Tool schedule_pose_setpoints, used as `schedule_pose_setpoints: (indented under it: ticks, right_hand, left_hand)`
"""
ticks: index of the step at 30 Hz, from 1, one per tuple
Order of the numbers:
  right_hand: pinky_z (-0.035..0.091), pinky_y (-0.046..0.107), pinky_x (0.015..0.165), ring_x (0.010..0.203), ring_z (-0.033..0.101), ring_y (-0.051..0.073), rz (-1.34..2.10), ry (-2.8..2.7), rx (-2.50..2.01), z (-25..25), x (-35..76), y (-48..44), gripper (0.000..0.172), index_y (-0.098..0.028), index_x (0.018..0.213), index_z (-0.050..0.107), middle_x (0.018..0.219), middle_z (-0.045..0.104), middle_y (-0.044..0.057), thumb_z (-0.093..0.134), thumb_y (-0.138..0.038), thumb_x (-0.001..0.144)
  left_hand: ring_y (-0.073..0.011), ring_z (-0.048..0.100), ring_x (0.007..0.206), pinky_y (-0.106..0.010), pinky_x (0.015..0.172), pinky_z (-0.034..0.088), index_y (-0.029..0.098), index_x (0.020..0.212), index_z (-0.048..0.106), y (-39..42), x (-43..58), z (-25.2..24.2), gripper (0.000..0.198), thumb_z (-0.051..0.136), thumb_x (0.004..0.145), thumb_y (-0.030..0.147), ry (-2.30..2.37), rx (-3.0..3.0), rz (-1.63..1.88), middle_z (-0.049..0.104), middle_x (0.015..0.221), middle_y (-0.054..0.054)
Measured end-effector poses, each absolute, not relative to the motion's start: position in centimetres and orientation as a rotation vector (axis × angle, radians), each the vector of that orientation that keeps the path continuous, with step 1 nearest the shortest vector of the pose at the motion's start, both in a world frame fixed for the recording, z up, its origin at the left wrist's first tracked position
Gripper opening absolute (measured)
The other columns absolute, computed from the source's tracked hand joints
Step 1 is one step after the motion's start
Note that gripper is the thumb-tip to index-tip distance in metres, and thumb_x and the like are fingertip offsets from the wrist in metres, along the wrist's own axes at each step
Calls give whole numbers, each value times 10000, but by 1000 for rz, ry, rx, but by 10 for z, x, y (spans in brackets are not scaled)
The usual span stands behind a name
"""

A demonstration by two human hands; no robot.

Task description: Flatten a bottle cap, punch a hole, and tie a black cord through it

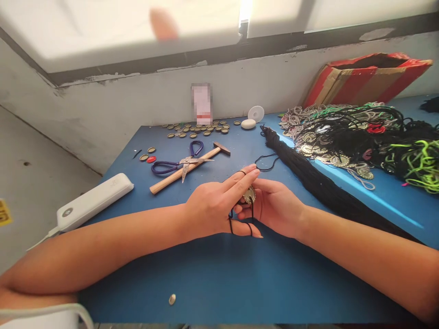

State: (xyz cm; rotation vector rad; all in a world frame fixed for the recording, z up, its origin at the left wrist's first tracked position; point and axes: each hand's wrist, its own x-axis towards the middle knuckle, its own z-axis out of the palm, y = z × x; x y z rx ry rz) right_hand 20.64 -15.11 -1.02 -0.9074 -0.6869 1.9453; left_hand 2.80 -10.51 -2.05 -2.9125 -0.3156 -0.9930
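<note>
Nearest me, a stray cap (172, 299) lies on the blue table (219, 278). My right hand (274, 203) pinches one bottle cap (249, 195); my left hand (212, 208) stretches its fingers, black cord (230, 225) looped round them. Strung caps (343, 137) heap beyond my right, loose caps (195, 130) beyond my left, by the grey wall (120, 100).

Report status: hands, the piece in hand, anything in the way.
Left hand looped in black cord. Right hand holds bottle cap. Hammer and scissors lie beyond, apart.
</note>
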Motion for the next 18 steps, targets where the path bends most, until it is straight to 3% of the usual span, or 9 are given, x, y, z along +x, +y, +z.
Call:
schedule_pose_setpoints:
  ticks: [3,7,12,18]
  right_hand:
    - [497,338,551,521,579,180,1904,-705,-936,-9,208,-150,210,-199,815,696,591,642,24,613,-389,848]
    - [449,299,535,515,521,135,1705,-712,-989,-11,209,-147,165,-218,776,657,605,587,-24,646,-380,803]
    - [427,275,563,575,544,104,1464,-783,-1095,-18,206,-146,140,-220,793,632,702,606,-43,686,-349,779]
    - [441,277,554,549,543,104,1270,-885,-1209,-21,202,-146,184,-239,855,572,642,605,-72,694,-362,794]
  left_hand:
    - [-308,678,1275,-320,875,654,169,1641,197,-102,26,-23,1040,570,886,779,-338,-2942,-956,556,1517,-223]
    - [-308,713,1215,-307,797,652,159,1641,194,-100,25,-27,1015,564,907,754,-371,-2930,-918,536,1529,-239]
    - [-252,784,968,-278,632,607,151,1666,89,-100,27,-32,1076,522,910,783,-328,-2894,-926,541,1513,-265]
    - [-214,770,753,-285,551,563,122,1646,156,-103,28,-31,1052,504,914,793,-294,-2843,-934,592,1449,-280]
